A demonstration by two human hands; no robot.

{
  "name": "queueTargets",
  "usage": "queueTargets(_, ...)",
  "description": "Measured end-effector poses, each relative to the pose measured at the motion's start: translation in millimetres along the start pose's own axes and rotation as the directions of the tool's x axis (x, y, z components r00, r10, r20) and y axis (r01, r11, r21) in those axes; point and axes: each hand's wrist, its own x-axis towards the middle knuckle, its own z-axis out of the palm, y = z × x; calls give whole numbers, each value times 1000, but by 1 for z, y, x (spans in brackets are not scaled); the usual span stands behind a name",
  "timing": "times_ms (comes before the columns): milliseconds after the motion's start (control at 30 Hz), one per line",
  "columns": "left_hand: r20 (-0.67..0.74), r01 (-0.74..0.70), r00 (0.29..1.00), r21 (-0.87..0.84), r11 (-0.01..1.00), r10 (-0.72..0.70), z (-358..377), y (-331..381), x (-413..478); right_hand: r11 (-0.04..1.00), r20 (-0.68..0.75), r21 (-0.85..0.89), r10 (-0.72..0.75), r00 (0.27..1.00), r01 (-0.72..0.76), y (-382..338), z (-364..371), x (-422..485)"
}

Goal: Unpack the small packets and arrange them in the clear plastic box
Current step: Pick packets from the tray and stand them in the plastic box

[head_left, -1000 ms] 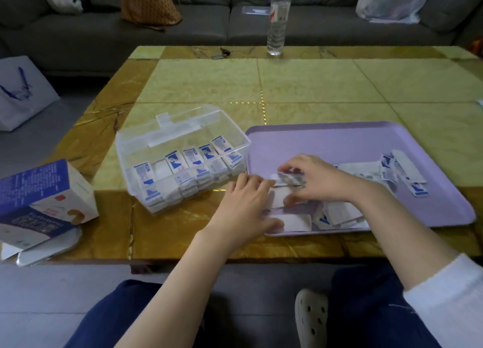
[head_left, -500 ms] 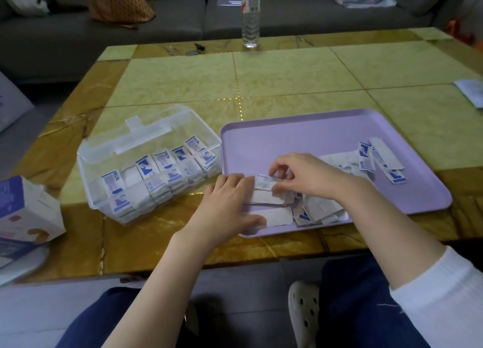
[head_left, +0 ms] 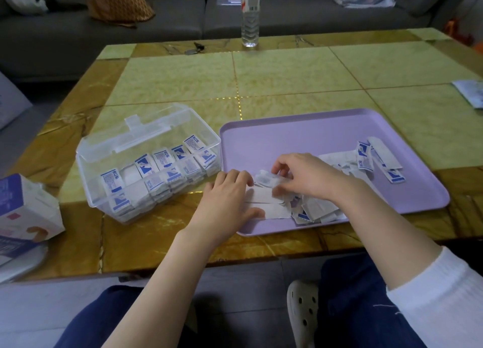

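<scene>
Tiled tabletop, sofa behind. Box (head_left: 90,188), near-left, long axis slanting far-right, holds rowed packets (head_left: 162,161). Left hand (head_left: 227,198), palm down, fingers flat on loose packets (head_left: 271,210) at tray (head_left: 287,136) near-left corner. Right hand (head_left: 305,178) pinches packet (head_left: 266,179), lengthwise left-right.

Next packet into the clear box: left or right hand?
Right, probably. The right hand pinches a packet above the purple tray, while the left hand rests flat on loose packets, though it is nearer the clear plastic box.

R hand (head_left: 300,175) pinches packet (head_left: 266,178) over tray (head_left: 313,128).
</scene>
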Motion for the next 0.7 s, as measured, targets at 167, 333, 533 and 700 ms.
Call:
queueTargets(167, -2, -25, 1000, 33, 999, 25, 0, 0, 0, 997, -154, 79, 38, 987, -26, 2, -1, 4)
queueTargets(333, 10, -29, 1000, 25, 999, 29, 1, -4, 1, 945, -220, 317, -12, 975, 84, -6, -10, 0)
queueTargets(533, -103, 53, 992, -175, 983, -72, -1, -2, 5, 975, 170, 203, -129, 977, 93, -12, -2, -8)
queueTargets(700, -212, 21, 975, -204, 979, -66, -4, 3, 6, 994, -14, 57, -98, 995, 99, -5, -5, -4)
